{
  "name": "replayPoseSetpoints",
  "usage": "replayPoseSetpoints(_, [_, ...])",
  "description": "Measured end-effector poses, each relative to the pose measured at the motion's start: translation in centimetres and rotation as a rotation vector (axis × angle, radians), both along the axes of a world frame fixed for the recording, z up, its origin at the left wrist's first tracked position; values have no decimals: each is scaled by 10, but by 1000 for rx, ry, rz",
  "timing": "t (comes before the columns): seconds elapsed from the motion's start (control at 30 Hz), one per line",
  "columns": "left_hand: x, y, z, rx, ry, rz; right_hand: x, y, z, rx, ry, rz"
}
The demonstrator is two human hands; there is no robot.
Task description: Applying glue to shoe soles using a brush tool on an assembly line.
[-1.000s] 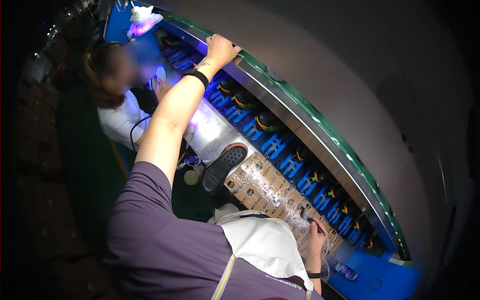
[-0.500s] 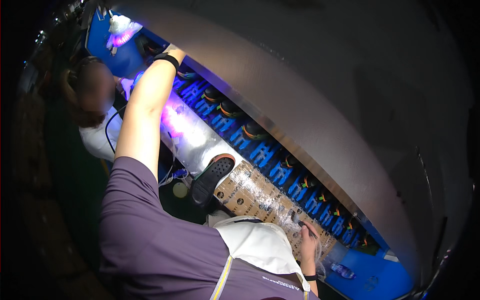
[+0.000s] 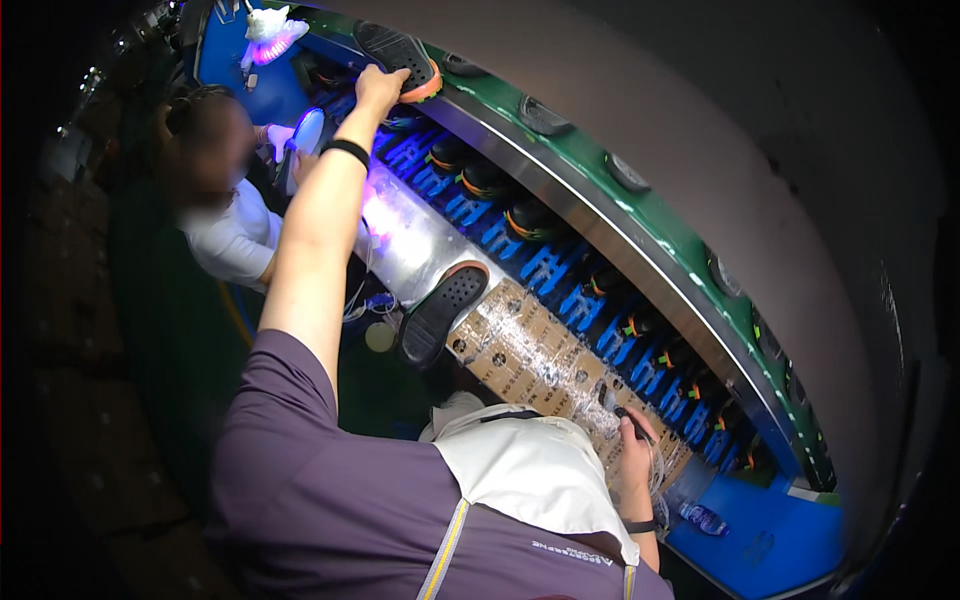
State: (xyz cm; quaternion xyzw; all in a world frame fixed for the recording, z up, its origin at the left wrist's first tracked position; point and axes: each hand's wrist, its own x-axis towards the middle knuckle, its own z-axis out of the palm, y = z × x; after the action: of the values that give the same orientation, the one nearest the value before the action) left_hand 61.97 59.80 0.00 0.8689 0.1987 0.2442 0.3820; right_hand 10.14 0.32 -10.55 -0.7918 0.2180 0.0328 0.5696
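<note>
Back in view since half a second ago, our left hand closes its fingers on the rim of an orange-edged black sole at the green conveyor. Rightward, a second black sole overhangs our metal bench. Farthest right, our right hand curls round a slim dark tool, its kind unclear.
</note>
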Motion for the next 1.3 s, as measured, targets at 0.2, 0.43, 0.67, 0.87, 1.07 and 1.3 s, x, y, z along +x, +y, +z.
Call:
replayPoseSetpoints(0.2, [-155,-91,-50,-790,-541,-315,2,-7,1,99,-82,-51])
replayPoseSetpoints(0.43, [-318,-218,-114,-1550,-90,-385,5,-15,14,477,-190,-124])
replayPoseSetpoints(0.67, [-418,-277,-97,-1625,80,-915,21,11,61,558,-297,51])
replayPoseSetpoints(0.87, [-445,-312,-90,-1781,66,-807,41,58,113,375,-425,245])
replayPoseSetpoints(1.07, [-464,-332,-68,-1913,229,-945,58,85,137,370,-482,248])
replayPoseSetpoints(1.3, [-469,-342,-54,-1865,265,-861,68,94,134,432,-583,203])
